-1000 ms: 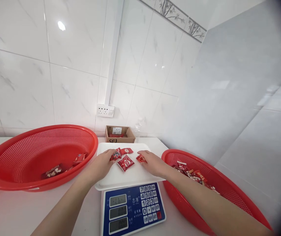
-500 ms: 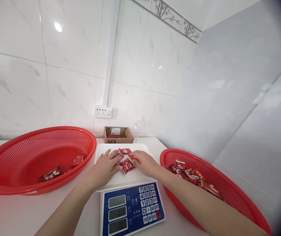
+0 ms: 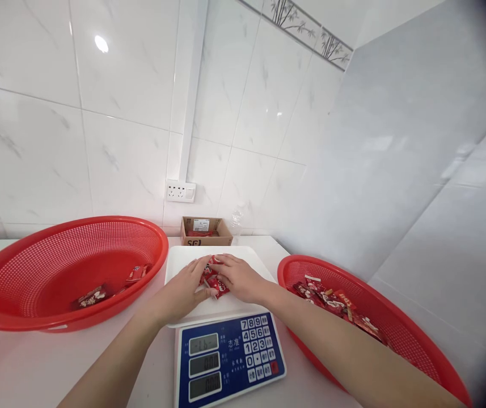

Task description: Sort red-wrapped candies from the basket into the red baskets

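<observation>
Item: white tray (image 3: 229, 307), atop a scale (image 3: 225, 351) on the bench (image 3: 157, 362); the scale's blue panel, with 3 display windows and a keypad, sits on the near side of the tray.

Item: red packets (image 3: 220, 288), at least 2 showing, about the middle of the tray, in the gap between 2 bare hands; full count hidden by fingers.

Item: left hand (image 3: 183, 289), over the tray's left half; fingers bowed, thumb apart, its tip at the packets' near edge.

Item: right hand (image 3: 245, 279), over the tray's right half; fingers bent across the packets' far and right sides.

Grip: each hand curled part-way round the packets; from where I stand, I cannot tell whether either has closed on any.

Bearing: packets rightward of the left grip, leftward of the right grip, neither hand plainly nearer; long axis masked by fingers.

Item: red basket (image 3: 98, 238), left of the tray, several wrapped packets (image 3: 92, 296) inside.

Item: another red basket (image 3: 404, 328), right of the tray, holding a larger heap (image 3: 332, 303).

Item: cardboard box (image 3: 208, 241), just behind the tray, red contents partly visible.
</observation>
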Available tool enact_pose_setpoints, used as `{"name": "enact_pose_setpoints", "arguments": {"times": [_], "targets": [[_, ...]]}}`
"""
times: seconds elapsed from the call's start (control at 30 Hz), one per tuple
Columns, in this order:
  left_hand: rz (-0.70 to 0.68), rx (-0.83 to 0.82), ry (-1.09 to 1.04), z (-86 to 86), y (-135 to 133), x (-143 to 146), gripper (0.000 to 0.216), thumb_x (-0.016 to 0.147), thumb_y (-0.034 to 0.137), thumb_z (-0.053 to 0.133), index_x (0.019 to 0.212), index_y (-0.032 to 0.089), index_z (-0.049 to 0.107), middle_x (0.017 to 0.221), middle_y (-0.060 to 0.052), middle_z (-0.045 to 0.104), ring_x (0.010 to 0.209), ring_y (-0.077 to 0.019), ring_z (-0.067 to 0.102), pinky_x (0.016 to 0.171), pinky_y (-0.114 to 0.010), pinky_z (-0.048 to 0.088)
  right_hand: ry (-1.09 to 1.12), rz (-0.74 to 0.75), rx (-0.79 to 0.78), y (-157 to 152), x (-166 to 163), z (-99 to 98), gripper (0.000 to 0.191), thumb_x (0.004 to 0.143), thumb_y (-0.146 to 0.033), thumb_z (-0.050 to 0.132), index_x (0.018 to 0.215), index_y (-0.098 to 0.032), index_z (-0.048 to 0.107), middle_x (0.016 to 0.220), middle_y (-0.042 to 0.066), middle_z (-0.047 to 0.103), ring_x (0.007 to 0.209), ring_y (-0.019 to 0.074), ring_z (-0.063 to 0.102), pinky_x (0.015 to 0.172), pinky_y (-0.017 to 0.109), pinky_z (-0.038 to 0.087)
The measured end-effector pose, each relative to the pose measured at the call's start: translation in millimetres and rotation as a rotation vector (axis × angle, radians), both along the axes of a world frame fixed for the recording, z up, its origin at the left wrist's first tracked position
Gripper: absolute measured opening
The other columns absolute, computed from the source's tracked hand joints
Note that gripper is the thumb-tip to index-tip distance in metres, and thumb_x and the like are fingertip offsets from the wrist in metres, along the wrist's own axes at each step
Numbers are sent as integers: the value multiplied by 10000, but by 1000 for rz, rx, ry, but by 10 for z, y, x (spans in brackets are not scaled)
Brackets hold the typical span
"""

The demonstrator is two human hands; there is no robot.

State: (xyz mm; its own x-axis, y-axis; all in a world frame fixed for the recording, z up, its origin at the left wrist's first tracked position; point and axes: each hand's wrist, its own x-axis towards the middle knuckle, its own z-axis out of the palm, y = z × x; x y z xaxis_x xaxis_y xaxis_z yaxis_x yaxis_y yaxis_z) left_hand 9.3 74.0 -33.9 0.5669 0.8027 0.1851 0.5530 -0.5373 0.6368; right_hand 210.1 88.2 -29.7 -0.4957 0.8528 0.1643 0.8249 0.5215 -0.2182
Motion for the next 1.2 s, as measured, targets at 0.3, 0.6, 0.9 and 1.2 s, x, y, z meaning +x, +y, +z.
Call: {"name": "enact_pose_setpoints", "arguments": {"times": [0.3, 0.6, 0.9, 1.2], "targets": [[-24, 89, 96, -55, 107, -24, 390, 943, 299, 432, 1292, 190, 569, 1415, -108, 558, 1323, -261, 481, 1090, -425, 378, -29, -70, -73, -44, 25, 20, 457, 990, -278, 378, 1431, -212, 479, 1553, 103, 371, 1444, 299, 279, 1161, 520, 261], [-6, 91, 180, -114, 116, -13, 457, 952, 330, 425, 1381, 195, 501, 1487, -94, 487, 1414, -299, 357, 1130, -493, 320, -68, -74, -256, -117, 4, 20, 699, 972, -543, 335, 1525, -121, 277, 1590, 152, 254, 1486, 317, 126, 1189, 521, 106], [17, 136, 187, -54, 68, 21, 478, 941, 394, 463, 1383, 219, 509, 1504, -104, 463, 1402, -292, 385, 1118, -474, 350, -32, -84, -303, -225, 77, 144, 696, 943, -612, 346, 1527, -237, 285, 1608, 107, 212, 1488, 354, 61, 1153, 604, 85], [146, 220, 47, 29, 81, 15, 465, 945, 478, 386, 1271, 211, 583, 1436, -112, 536, 1300, -299, 509, 1051, -461, 433, 186, -203, -166, -759, 584, 469, 533, 900, -530, 504, 1406, -373, 446, 1427, 26, 537, 1349, 318, 431, 1047, 533, 398]]}}
